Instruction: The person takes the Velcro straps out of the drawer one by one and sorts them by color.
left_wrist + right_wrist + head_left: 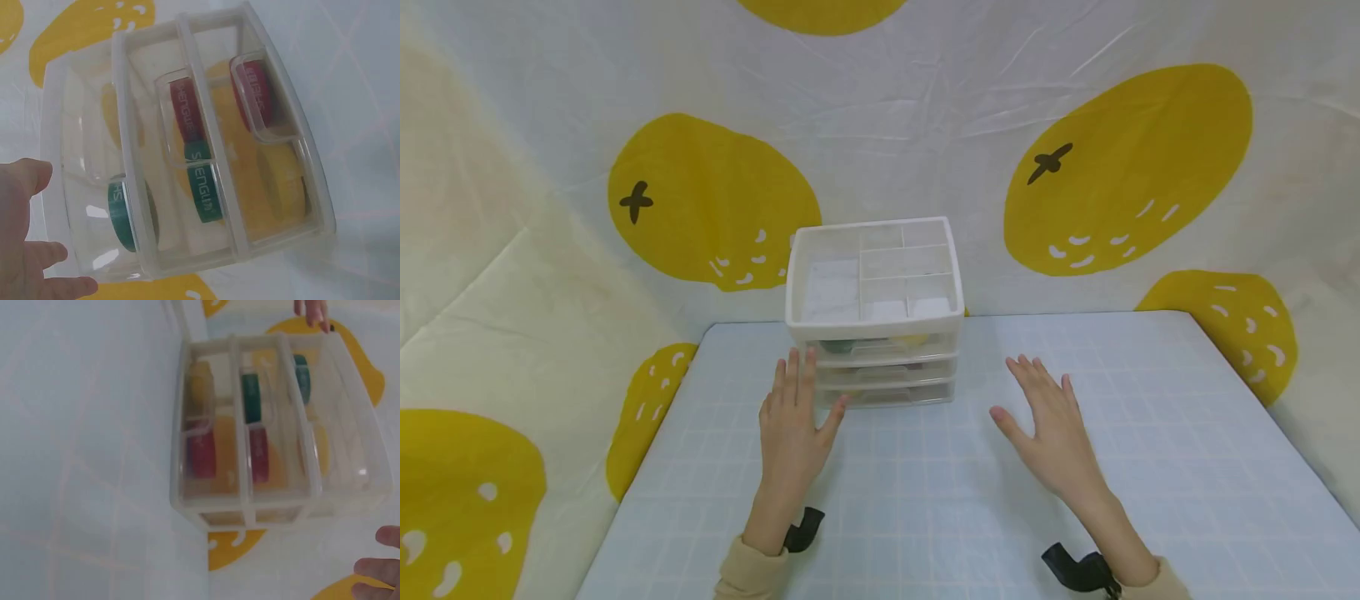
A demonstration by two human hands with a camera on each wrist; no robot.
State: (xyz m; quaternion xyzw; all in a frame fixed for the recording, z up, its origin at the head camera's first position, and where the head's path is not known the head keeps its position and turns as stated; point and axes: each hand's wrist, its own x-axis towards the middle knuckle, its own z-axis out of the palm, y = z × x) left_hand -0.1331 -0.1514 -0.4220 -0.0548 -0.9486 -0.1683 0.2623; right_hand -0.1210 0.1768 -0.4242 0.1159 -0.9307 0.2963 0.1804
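A white plastic drawer organizer (874, 321) stands at the back middle of the table, its three clear drawers pushed in. Rolls of tape show through the fronts: a green roll (125, 212) and a yellow one in the top drawer, a red roll (185, 106) and a green one in the middle, a red roll (201, 453) and a yellow roll (200, 387) at the bottom. My left hand (792, 429) hovers by the organizer's left front corner, fingers straight; whether it touches is unclear. Apart from the organizer, to its right, my right hand (1060, 437) spreads its fingers, holding nothing.
The organizer's top is an open tray (830, 292) divided into several compartments. Under it lies a pale blue checked table cover (917, 508). A white cloth (917, 125) with yellow fruit prints hangs behind and beside the table. Each wrist wears a black band mount (1078, 571).
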